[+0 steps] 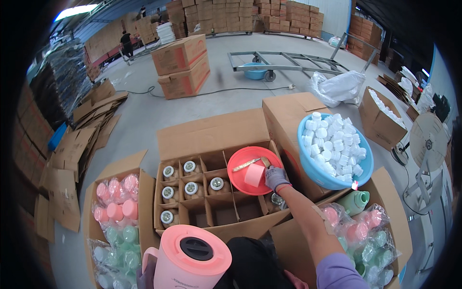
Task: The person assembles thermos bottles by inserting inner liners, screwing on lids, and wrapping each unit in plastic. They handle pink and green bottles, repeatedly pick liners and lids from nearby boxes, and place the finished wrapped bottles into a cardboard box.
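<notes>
At the lower edge, my gloved left hand (146,273) is closed around the handle of a pink jug (172,250) with a black cap in its pink lid. My gloved right hand (277,178) grips the right rim of a red basin (236,183); its fingertips are partly hidden. Inside the basin lie a pink cup (254,175), right beside my fingers, and a pale stick-like tool (246,164). The basin rests over the right part of a divided carton (195,225). Several glass liners with round, shiny tops, such as one liner (217,184), stand in its compartments.
On a closed carton (284,115) at the right sits a blue basin (308,172) heaped with white caps (337,144). Open cartons of bagged pink and green jugs (115,210) flank me. A fan (428,139) stands right; a metal cart (288,60) and stacked boxes (184,67) lie beyond.
</notes>
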A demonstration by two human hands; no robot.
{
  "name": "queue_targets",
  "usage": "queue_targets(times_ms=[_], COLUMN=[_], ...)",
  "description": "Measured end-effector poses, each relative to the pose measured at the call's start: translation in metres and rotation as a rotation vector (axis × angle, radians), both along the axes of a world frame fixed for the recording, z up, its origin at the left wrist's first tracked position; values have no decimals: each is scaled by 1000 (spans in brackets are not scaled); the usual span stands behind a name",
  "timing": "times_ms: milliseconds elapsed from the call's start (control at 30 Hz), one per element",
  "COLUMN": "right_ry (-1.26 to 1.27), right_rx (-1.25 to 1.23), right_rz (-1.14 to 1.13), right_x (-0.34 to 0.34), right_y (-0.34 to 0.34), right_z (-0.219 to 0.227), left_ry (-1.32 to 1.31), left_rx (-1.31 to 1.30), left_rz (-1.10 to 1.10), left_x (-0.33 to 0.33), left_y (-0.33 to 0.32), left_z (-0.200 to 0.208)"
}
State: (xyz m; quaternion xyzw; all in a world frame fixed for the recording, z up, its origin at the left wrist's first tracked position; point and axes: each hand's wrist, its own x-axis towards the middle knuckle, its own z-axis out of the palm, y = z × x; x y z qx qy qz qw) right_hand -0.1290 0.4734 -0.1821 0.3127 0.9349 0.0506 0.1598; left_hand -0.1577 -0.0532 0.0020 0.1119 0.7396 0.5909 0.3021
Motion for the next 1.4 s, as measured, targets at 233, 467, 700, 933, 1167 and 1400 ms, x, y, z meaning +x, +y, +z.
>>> queue_targets(times_ms=[233,467,700,933,1167,1400], right_ry=[199,981,967,832,490,880], right_rx=[-42,-1445,-771,-1320,-1837,-485], right_rz=[-56,326,1270,333,-294,-109], right_x=[21,97,126,163,149,85], right_y=[-12,-134,-202,-224,-197,-31], right_z=[44,177,241,226,216,66], left_ry=[-47,-187,-128,409,958,254], left_rx=[27,22,-116,-173,-180,-470], left_rz=[46,-75,-264,-74,78,-489], left_x=[2,-15,-19,36,97,115], left_y=[-15,-3,38,11,11,17], left_z=[-1,-3,26,43,46,77])
